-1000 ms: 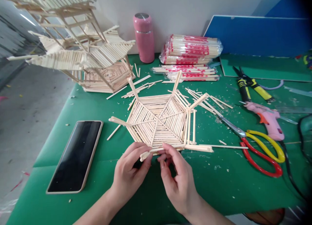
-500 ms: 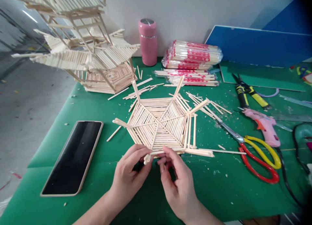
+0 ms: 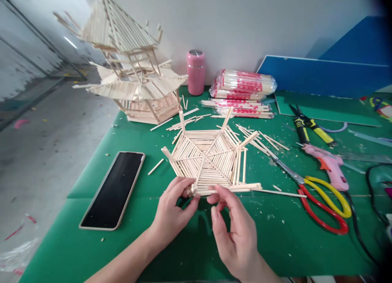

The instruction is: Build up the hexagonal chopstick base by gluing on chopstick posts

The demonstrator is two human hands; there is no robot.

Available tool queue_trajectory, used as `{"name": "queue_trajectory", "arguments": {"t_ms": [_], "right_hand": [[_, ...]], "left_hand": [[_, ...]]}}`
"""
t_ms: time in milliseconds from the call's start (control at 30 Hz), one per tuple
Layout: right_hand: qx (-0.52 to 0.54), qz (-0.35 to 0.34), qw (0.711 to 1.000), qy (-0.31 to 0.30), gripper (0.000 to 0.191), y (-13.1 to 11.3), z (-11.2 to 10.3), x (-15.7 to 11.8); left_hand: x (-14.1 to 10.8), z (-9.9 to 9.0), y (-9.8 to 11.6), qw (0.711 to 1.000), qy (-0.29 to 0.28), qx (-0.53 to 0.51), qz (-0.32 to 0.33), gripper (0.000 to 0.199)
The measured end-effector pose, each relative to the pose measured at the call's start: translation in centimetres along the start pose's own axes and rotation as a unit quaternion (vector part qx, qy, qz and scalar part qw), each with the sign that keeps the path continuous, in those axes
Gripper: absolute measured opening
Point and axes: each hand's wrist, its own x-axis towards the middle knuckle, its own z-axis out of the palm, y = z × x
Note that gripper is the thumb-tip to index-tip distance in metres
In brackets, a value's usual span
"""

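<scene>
A hexagonal panel of thin wooden sticks [image 3: 205, 156] lies on the green table, with stick posts standing or leaning out at its corners. At its near left corner, my left hand [image 3: 176, 205] pinches the end of a stick post between thumb and fingers. My right hand [image 3: 231, 226] is at the near edge, its index fingertip touching a stick there; the thumb is apart from that finger and the other fingers are curled. Part of the near edge is hidden behind my fingers.
A phone [image 3: 113, 191] lies left. Scissors [image 3: 301, 181], a pink glue gun [image 3: 326, 160] and pliers [image 3: 309, 123] lie right. Behind are a stick pagoda [image 3: 137, 87], a pink flask [image 3: 196, 72], packed sticks [image 3: 245, 85] and blue boards [image 3: 324, 76]. Loose sticks lie around the panel.
The camera view has shifted up and left, showing more of the pagoda. My right thumb is farther from its index finger, and the near corner post sits more upright in my left hand.
</scene>
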Motion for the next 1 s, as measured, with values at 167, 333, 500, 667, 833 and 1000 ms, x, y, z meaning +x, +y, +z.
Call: {"name": "queue_trajectory", "arguments": {"t_ms": [167, 333, 500, 667, 833, 1000], "right_hand": [[0.078, -0.013, 0.997, 0.007, 0.049, -2.1, -1.1, -0.1], [0.184, 0.029, 0.982, -0.003, 0.042, -3.6, -1.7, -0.9], [0.16, 0.02, 0.987, -0.012, 0.049, -3.3, -2.3, -2.2], [0.123, -0.036, 0.992, -0.013, 0.061, -3.9, -3.1, -2.2], [-0.003, 0.001, 0.996, 0.089, 0.036, -2.5, -7.2, -2.3], [-0.356, 0.057, 0.908, 0.214, 0.016, 3.9, -16.1, -2.8]], "left_hand": [[-2.1, -1.8, 2.6, 0.998, 0.066, 0.002, 0.0, 0.019], [-3.5, -1.9, 6.3, 0.993, 0.093, -0.061, 0.044, 0.034], [-3.0, 0.1, 8.7, 0.975, 0.144, -0.171, -0.006, 0.028], [-2.4, 0.8, 9.4, 0.95, 0.14, -0.269, -0.071, 0.017], [-1.8, 0.2, 9.3, 0.91, 0.181, -0.337, -0.16, 0.013], [-1.8, 0.0, 8.8, 0.905, 0.057, -0.384, -0.174, 0.015]]}}
